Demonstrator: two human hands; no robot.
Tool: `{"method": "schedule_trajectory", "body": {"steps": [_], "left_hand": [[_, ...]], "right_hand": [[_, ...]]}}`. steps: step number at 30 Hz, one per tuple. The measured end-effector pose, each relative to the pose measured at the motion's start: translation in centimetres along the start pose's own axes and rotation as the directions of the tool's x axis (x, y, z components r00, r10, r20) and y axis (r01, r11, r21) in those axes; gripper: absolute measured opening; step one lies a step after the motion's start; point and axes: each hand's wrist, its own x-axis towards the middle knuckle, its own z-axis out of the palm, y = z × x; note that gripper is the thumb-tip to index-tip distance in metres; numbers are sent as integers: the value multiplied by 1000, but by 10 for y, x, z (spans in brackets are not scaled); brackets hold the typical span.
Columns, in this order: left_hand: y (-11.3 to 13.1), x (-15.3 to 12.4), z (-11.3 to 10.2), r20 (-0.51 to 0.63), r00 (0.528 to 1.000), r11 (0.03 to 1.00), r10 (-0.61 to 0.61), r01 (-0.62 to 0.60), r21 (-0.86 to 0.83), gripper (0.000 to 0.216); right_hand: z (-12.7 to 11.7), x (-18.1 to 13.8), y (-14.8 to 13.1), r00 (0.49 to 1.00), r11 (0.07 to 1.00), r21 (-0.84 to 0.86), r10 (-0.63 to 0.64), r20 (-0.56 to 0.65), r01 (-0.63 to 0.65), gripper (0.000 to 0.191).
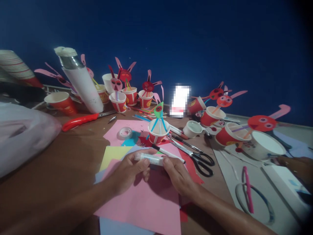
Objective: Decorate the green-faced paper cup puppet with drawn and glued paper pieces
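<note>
A translucent white glue stick [150, 159] lies level between my two hands. My left hand [132, 168] wraps around its left part, thumb on top. The fingers of my right hand [177, 174] pinch its right end. Under both hands is a pink paper sheet [156, 202] on a pile of coloured paper. Just behind them stands a red paper cup [158, 138] with blue straws and a green paper face [158, 110]. A white marker [168, 154] rests beside my right hand, and black-handled scissors [204, 163] lie to its right.
A tape roll [125, 133] lies on pink paper. A white bottle [81, 83], a red-handled knife [79, 122] and a plastic bag [24, 137] are on the left. Cups with paper rabbit faces line the back and right. At far right, another person's hand [294, 166] shows.
</note>
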Motion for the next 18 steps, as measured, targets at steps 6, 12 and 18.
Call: {"method": "schedule_trajectory", "body": {"steps": [6, 12, 18], "left_hand": [[-2, 0, -1, 2, 1000, 999, 2, -2, 39, 50], [0, -1, -3, 53, 999, 997, -6, 2, 71, 52], [3, 2, -3, 18, 999, 999, 36, -36, 28, 44]], "right_hand": [[-2, -1, -6, 993, 988, -118, -104, -50, 98, 25], [2, -1, -3, 967, 948, 212, 214, 138, -240, 55], [-2, -1, -11, 998, 996, 84, -34, -57, 39, 28]]}}
